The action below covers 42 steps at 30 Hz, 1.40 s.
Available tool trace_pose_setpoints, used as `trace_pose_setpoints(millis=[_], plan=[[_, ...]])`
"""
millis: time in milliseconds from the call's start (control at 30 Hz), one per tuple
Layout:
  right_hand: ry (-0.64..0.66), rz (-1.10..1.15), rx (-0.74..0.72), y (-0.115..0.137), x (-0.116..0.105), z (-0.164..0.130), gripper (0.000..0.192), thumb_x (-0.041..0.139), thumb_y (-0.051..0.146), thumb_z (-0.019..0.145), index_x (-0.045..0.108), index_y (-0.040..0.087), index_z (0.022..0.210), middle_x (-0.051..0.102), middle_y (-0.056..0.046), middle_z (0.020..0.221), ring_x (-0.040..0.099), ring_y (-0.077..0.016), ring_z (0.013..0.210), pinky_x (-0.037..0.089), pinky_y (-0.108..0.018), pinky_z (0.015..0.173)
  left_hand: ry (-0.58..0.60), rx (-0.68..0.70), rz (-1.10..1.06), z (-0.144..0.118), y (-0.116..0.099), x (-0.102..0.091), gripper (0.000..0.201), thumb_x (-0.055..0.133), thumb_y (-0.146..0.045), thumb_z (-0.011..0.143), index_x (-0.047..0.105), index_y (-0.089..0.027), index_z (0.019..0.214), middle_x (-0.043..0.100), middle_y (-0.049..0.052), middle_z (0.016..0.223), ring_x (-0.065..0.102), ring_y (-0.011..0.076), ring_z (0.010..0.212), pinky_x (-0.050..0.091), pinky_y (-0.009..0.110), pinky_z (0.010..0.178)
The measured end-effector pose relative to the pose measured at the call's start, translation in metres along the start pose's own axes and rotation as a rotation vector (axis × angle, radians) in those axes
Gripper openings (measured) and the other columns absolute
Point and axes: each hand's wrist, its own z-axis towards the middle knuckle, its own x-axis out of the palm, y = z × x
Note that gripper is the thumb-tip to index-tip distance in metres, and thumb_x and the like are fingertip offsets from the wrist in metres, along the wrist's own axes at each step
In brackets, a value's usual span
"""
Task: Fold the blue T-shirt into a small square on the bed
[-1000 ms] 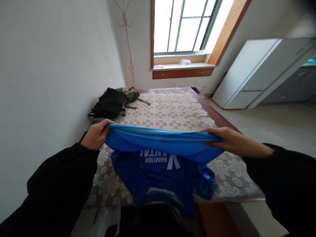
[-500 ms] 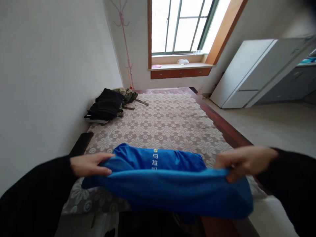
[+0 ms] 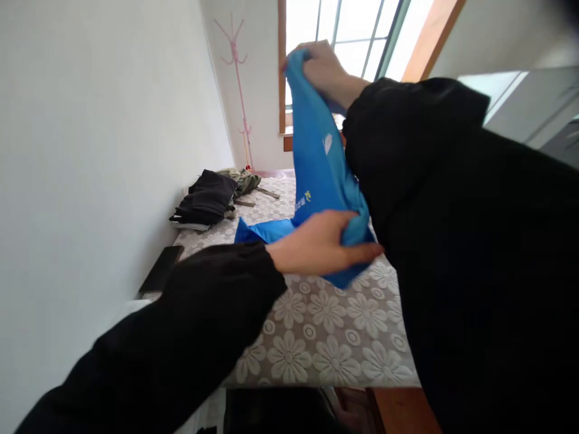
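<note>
A blue shirt [image 3: 312, 144] with small white and yellow printing hangs above the bed, stretched between my two hands. My right hand [image 3: 326, 69] is raised in front of the window, its fingers closed on the upper end of the cloth. Lower down, my left hand [image 3: 321, 241] has thumb and fingers around a bunched part of the same shirt; it is slightly blurred. Part of the fabric spreads left behind my left hand, touching or just above the bed cover [image 3: 335, 337]. My right sleeve hides some of the shirt's right side.
Folded dark clothes [image 3: 205, 199] and an olive strapped item [image 3: 246, 182] lie at the bed's far left, by the wall. A pink coat stand [image 3: 239, 84] rises in the corner. A white fridge [image 3: 538, 102] stands at the right.
My right hand has swung up and left with its end of the shirt. My left hand has moved right and up. The cloth has turned from stretched sideways to hanging upright.
</note>
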Motion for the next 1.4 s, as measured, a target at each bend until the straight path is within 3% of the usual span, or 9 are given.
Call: trace_pose_setpoints(millis=[133,267,433,533,733,867,967,1133,1400], plan=[[0.525,0.164,-0.53,0.017,0.092,-0.054,0.064,0.021,0.019,0.082,0.059,-0.002,0.129,0.071,-0.007,0.125,0.059,-0.0109,0.119,0.045,-0.032,0.092,0.228,0.161,-0.105,-0.017,-0.012,0.074,0.009,0.061,-0.022,0.095,0.067,-0.016,0.092,0.075,0.006,0.101,0.07,0.0188,0.103,0.055,0.027,0.091],[0.899,0.069,-0.746,-0.035,0.137,-0.156,0.067,0.06,0.028,0.086,0.048,0.01,0.149,0.051,-0.01,0.157,0.049,-0.0132,0.139,0.035,-0.021,0.111,0.389,0.223,-0.152,-0.063,-0.011,0.07,0.037,0.062,-0.032,0.098,0.062,-0.02,0.133,0.07,0.009,0.131,0.062,0.0239,0.131,0.05,0.031,0.109],[0.762,-0.162,-0.37,-0.136,0.091,-0.273,0.032,0.059,0.039,0.1,0.069,0.018,0.122,0.072,-0.007,0.116,0.067,-0.0186,0.107,0.051,-0.032,0.1,0.265,-0.017,0.099,-0.154,0.052,0.048,0.055,0.071,-0.031,0.091,0.056,-0.028,0.143,0.062,0.006,0.146,0.056,0.0247,0.137,0.041,0.04,0.121],[0.732,-0.235,-0.067,-0.188,0.051,-0.339,0.046,0.07,0.057,0.088,0.07,0.022,0.118,0.071,-0.008,0.106,0.068,-0.0241,0.094,0.056,-0.038,0.089,0.136,-0.236,0.373,-0.2,0.103,0.048,0.074,0.08,-0.032,0.081,0.05,-0.03,0.149,0.052,0.01,0.157,0.047,0.0327,0.145,0.037,0.057,0.123],[0.539,-0.485,0.046,-0.255,0.005,-0.454,0.088,0.08,0.055,0.078,0.045,0.035,0.156,0.048,-0.013,0.159,0.04,-0.0417,0.148,0.033,-0.066,0.119,0.176,-0.194,0.473,-0.222,0.131,0.066,0.085,0.085,-0.059,0.069,0.058,-0.029,0.143,0.048,0.013,0.159,0.032,0.0424,0.153,0.024,0.069,0.124],[0.433,-0.571,0.025,-0.281,-0.01,-0.481,0.084,0.075,0.041,0.087,0.037,0.035,0.161,0.039,-0.011,0.166,0.033,-0.0378,0.152,0.035,-0.062,0.121,0.17,-0.069,0.435,-0.214,0.13,0.076,0.025,0.061,-0.027,0.096,0.069,-0.028,0.12,0.066,0.006,0.141,0.051,0.0284,0.143,0.038,0.053,0.124],[0.479,-0.55,0.019,-0.285,-0.021,-0.481,0.076,0.072,0.041,0.09,0.041,0.035,0.159,0.04,-0.009,0.165,0.036,-0.0353,0.152,0.039,-0.057,0.12,0.093,-0.062,0.383,-0.213,0.133,0.075,0.029,0.041,-0.015,0.102,0.067,-0.025,0.111,0.075,0.005,0.121,0.064,0.0228,0.128,0.048,0.043,0.115],[0.466,-0.554,-0.021,-0.277,-0.032,-0.483,0.059,0.068,0.038,0.094,0.054,0.037,0.151,0.05,-0.008,0.158,0.047,-0.0351,0.144,0.045,-0.057,0.115,-0.125,-0.432,0.248,-0.227,0.127,0.059,0.026,0.034,-0.032,0.105,0.059,-0.025,0.108,0.071,0.002,0.086,0.07,0.0198,0.078,0.058,0.032,0.075],[0.254,-0.418,0.249,-0.255,-0.026,-0.479,0.039,0.042,0.042,0.102,0.077,0.027,0.112,0.078,-0.011,0.114,0.075,-0.0317,0.104,0.062,-0.044,0.09,0.022,-0.48,0.167,-0.245,0.099,0.052,0.03,0.053,-0.024,0.085,0.061,-0.026,0.113,0.073,0.003,0.104,0.068,0.0212,0.094,0.054,0.031,0.088]])
